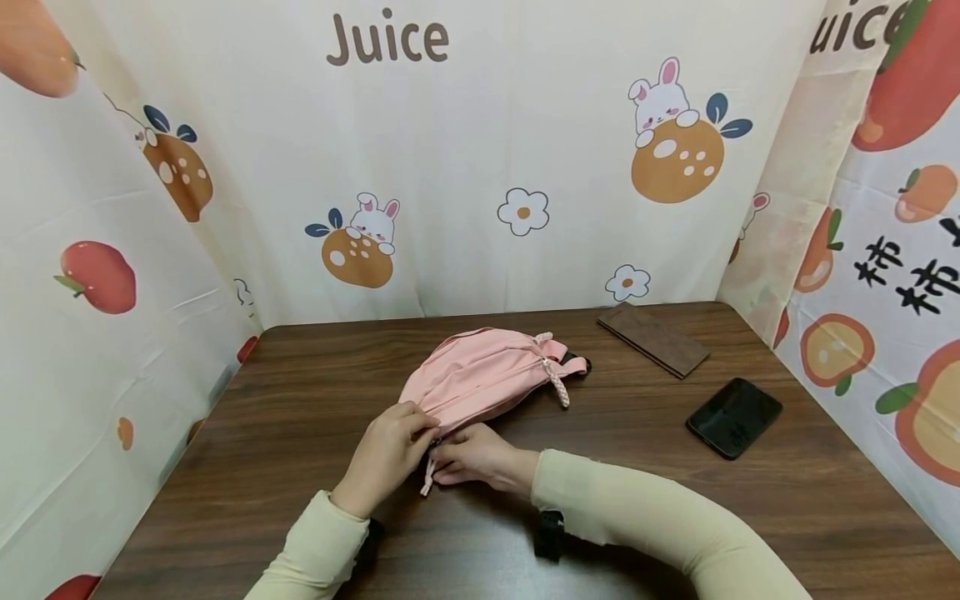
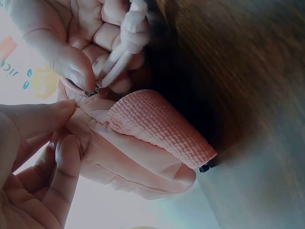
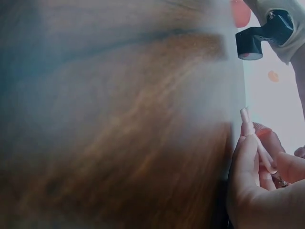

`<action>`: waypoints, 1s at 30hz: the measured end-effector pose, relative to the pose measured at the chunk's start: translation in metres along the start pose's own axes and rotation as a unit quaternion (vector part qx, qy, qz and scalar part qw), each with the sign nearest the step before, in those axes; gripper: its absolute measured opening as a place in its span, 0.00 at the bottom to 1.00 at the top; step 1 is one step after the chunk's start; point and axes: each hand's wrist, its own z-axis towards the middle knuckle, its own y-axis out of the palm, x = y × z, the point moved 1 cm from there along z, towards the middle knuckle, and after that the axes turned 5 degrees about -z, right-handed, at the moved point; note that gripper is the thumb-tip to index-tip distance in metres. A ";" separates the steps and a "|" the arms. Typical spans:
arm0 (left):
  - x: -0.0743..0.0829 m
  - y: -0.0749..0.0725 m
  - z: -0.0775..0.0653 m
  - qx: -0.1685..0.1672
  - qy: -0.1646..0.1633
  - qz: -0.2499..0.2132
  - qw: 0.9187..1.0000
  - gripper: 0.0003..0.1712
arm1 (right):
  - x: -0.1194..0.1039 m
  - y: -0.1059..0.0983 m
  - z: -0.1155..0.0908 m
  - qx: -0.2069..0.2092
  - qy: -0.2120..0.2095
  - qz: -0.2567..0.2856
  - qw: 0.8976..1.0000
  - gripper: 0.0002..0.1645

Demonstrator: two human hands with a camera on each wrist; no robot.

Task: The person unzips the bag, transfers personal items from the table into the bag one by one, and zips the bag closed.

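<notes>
A pink waist bag (image 1: 480,367) lies on the brown wooden table, its far end pointing right with a braided cord (image 1: 557,383) hanging off it. At its near end my left hand (image 1: 386,454) pinches the fabric between thumb and fingers. Close beside it, my right hand (image 1: 480,458) pinches the zipper at this end. A knotted pale pull cord (image 2: 131,36) hangs from the zipper slider (image 2: 94,90), across the right fingers. A ribbed pink strap (image 2: 162,129) sticks out of the bag's end. The right fingertips partly hide the slider.
Towards the back right of the table (image 1: 300,400) lies a flat brown wallet-like item (image 1: 654,340). A black phone (image 1: 735,418) lies nearer, right of the bag. Printed curtains (image 1: 465,150) enclose the table at the back and both sides.
</notes>
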 end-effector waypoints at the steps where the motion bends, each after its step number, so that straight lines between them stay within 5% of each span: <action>1: 0.000 0.000 0.000 0.001 0.001 0.000 1.000 0.09 | 0.000 -0.001 0.000 0.002 0.001 -0.004 1.000 0.14; 15: 0.000 0.000 0.000 -0.001 -0.003 0.001 1.000 0.09 | -0.007 -0.019 -0.011 -0.008 -0.025 -0.097 0.995 0.13; 30: 0.002 -0.002 0.000 -0.009 0.002 0.015 1.000 0.08 | -0.021 -0.043 -0.019 0.009 -0.109 -0.203 0.973 0.15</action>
